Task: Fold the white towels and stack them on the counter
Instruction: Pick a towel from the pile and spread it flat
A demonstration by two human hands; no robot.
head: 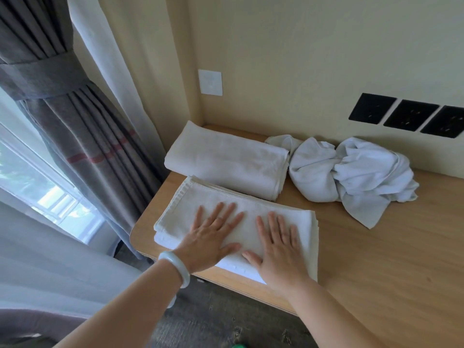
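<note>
A folded white towel point(190, 207) lies at the near left corner of the wooden counter point(376, 247). My left hand point(213, 237) and my right hand point(278, 247) both rest flat on top of it, fingers spread, palms down. Behind it, against the corner of the wall, lies a second folded white towel point(226, 162). To the right of that one sit crumpled white towels point(351, 172) in a loose heap near the wall.
A grey curtain point(75, 109) tied back and a sheer white curtain hang left of the counter, beside a window. Three black wall sockets point(409, 115) sit above the counter at right, a white switch plate point(210, 82) in the corner. Dark carpet lies below the counter edge.
</note>
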